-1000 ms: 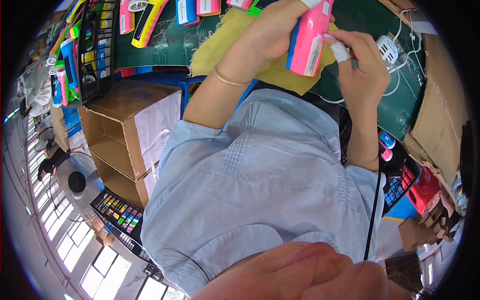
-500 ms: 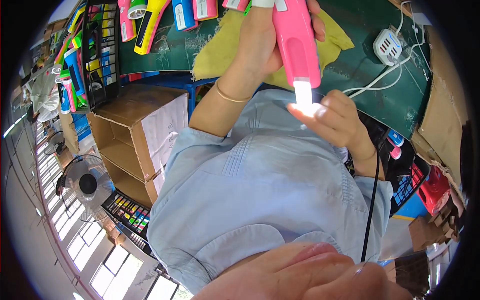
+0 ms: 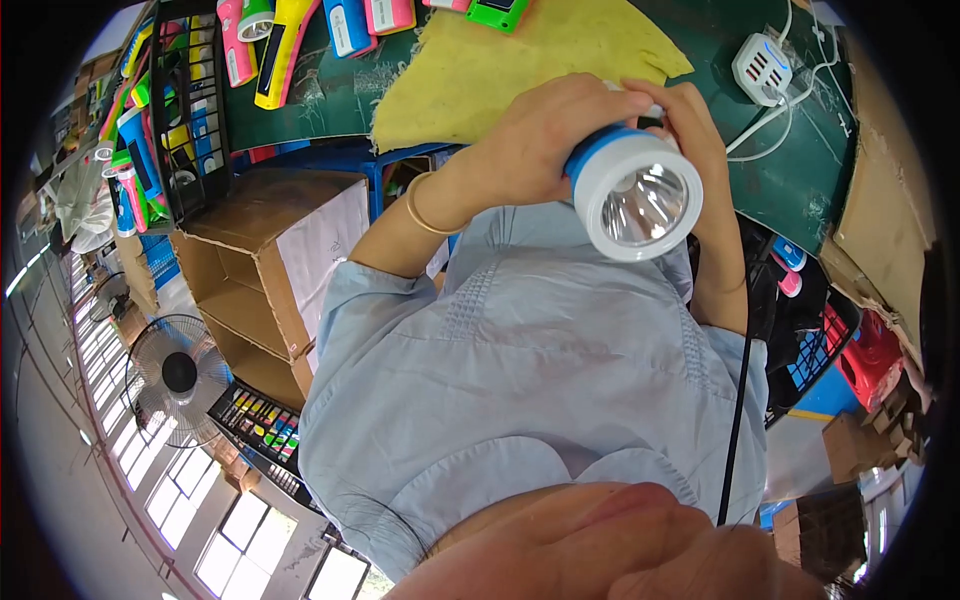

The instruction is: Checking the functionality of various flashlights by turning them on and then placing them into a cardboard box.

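Between my hands is a flashlight (image 3: pixel 638 205) with a wide white rim, a blue collar and a silver reflector facing the camera, its lamp unlit. My left hand (image 3: pixel 560 130), with a gold bangle at the wrist, wraps round its left side. Across from it, my right hand (image 3: pixel 700 135) closes on the far right side, fingers near a small white part. Most of the flashlight's body is hidden behind its head and my hands. A yellow cloth (image 3: pixel 470 75) lies on the green table just beyond my hands.
Several colourful flashlights (image 3: pixel 288 50) lie along the far table edge. A black rack (image 3: pixel 195 120) of more stands at left, above a cardboard shelf box (image 3: pixel 225 270). At right are a white multi-port charger (image 3: pixel 762 70) with cables and a cardboard panel (image 3: pixel 890 180). A black cord (image 3: pixel 740 420) hangs before me.
The pink flashlight body with its lit white end is out of sight; a blue-and-white flashlight head now faces up. Whether it is the same flashlight I cannot tell. My right hand has moved up.
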A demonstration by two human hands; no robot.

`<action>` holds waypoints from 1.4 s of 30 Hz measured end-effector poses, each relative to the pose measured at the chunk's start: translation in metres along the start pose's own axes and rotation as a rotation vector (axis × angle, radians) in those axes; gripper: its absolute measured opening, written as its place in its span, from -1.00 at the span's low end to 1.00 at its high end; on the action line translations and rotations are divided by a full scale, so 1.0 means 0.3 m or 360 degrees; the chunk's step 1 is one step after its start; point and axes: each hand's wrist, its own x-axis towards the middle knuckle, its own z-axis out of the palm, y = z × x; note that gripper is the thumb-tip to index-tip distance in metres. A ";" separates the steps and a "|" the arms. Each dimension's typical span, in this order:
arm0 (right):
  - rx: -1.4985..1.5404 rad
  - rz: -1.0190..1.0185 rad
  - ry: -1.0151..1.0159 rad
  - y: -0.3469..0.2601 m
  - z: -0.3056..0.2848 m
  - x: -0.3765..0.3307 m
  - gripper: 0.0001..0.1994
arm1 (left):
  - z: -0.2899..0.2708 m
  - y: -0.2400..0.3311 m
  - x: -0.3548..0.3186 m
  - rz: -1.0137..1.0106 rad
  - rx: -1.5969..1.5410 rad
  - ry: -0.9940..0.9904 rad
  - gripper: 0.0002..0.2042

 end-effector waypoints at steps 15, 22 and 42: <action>0.0213 0.0015 0.0300 -0.117 -0.021 0.024 -0.80 | 0.027 0.024 0.064 -0.0798 -0.0261 0.0522 -0.46; 0.0288 -0.0048 0.0151 -0.152 -0.051 0.091 -0.84 | -0.038 0.063 0.122 -0.0519 0.0089 -0.0024 -0.28; -0.0272 0.0235 0.0689 -0.168 -0.072 0.054 -0.70 | -0.011 -0.029 0.118 -0.1205 -0.1100 0.0650 -0.63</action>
